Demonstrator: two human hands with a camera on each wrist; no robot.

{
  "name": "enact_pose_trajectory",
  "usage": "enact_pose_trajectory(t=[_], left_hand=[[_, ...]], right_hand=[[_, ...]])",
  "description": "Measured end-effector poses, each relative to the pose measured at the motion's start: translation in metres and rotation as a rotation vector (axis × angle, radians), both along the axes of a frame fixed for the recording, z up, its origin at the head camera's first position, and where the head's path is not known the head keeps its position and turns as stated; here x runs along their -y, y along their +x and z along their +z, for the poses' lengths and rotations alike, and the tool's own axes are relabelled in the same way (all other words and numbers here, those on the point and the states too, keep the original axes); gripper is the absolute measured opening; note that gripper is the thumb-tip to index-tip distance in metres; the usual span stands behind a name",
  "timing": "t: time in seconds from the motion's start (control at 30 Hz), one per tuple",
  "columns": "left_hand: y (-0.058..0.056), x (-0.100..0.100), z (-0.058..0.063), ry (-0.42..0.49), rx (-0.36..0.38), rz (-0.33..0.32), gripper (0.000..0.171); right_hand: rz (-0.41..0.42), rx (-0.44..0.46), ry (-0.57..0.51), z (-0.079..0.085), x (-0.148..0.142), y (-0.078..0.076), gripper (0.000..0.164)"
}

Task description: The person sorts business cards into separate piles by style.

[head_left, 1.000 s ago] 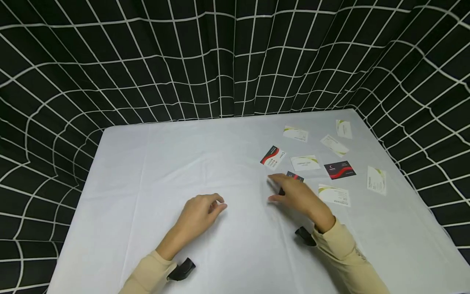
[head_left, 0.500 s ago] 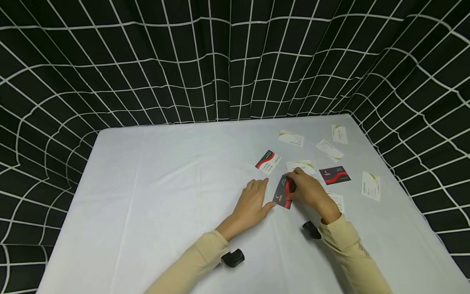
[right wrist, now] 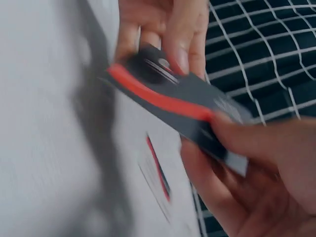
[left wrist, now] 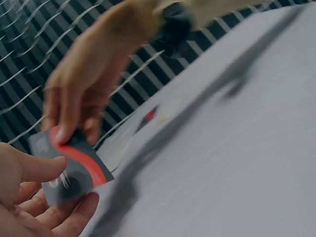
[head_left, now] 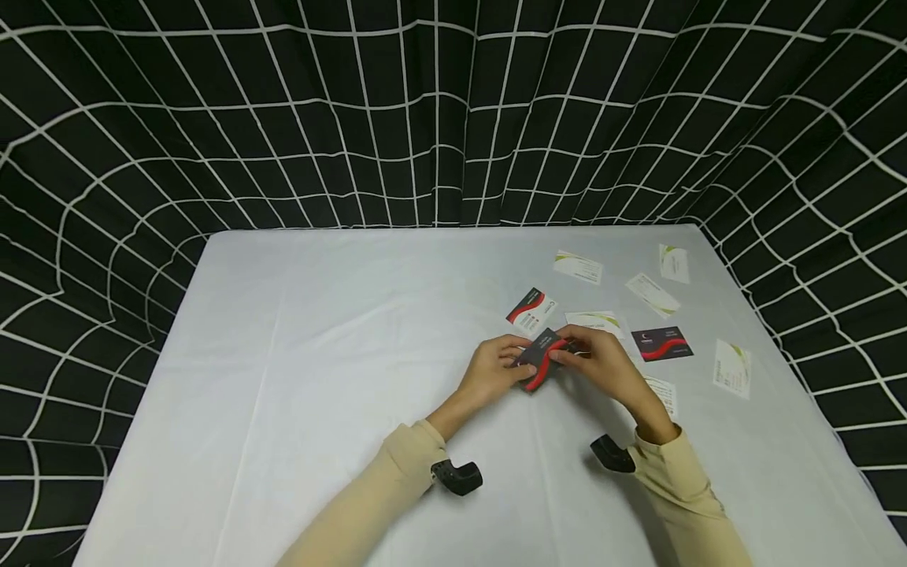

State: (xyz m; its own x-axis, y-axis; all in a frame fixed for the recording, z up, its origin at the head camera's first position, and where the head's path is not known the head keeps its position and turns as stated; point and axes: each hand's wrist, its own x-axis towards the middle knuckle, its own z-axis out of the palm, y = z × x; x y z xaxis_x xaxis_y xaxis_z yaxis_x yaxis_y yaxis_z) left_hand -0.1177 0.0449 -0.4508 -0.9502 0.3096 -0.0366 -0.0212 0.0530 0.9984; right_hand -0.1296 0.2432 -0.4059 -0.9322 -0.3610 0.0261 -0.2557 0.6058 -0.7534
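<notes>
Both hands hold one dark grey business card [head_left: 545, 354] with a red wavy stripe, raised over the white table. My left hand [head_left: 489, 368] pinches its left end, thumb on top and fingers beneath, as the left wrist view shows. At the other end my right hand [head_left: 602, 366] grips the card between thumb and fingers. In the right wrist view the card [right wrist: 168, 91] looks tilted, and a pale edge shows under it near the right thumb. Just beyond the hands lies a white, black and red business card [head_left: 531, 311].
White-and-green business cards lie spread at the right, among them one at the back [head_left: 578, 267] and one far right [head_left: 732, 368]. A dark red-striped card [head_left: 662, 343] lies between them. Black curtain with a white grid [head_left: 354, 118] surrounds the white-covered table [head_left: 319, 315].
My left hand has moved right and up to the dark card and now pinches it. The right hand has raised that card off the table and turned it between both hands.
</notes>
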Motion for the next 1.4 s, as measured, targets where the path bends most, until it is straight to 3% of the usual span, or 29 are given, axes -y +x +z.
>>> enact_pose_trajectory(t=[0.1, 0.2, 0.4, 0.5, 0.7, 0.97, 1.27, 1.4], left_hand=[[-0.006, 0.022, -0.001, 0.1, 0.093, 0.052, 0.03], [-0.009, 0.047, 0.0, 0.099, 0.125, 0.126, 0.027], [-0.007, 0.104, 0.0, -0.027, 0.129, 0.334, 0.023], [-0.007, 0.126, -0.001, -0.079, 0.133, 0.39, 0.023], [-0.005, 0.155, -0.002, -0.246, 0.144, 0.431, 0.022], [-0.005, 0.167, -0.005, -0.577, -0.021, 0.472, 0.02], [-0.002, 0.174, -0.007, -0.734, -0.051, 0.468, 0.029], [-0.001, 0.178, -0.008, -0.77, -0.067, 0.45, 0.024]], right_hand=[[-0.091, 0.129, -0.137, -0.006, 0.019, -0.001, 0.02], [-0.153, 0.232, -0.216, -0.013, 0.043, -0.002, 0.023], [-0.13, 0.183, -0.009, -0.023, 0.092, -0.001, 0.025], [-0.127, 0.168, 0.07, -0.027, 0.112, -0.002, 0.024], [-0.144, 0.167, 0.144, -0.032, 0.145, -0.006, 0.024], [-0.146, 0.149, 0.221, -0.036, 0.167, -0.009, 0.025], [-0.147, 0.072, 0.295, -0.039, 0.181, -0.008, 0.029], [-0.156, 0.024, 0.337, -0.04, 0.187, -0.007, 0.035]])
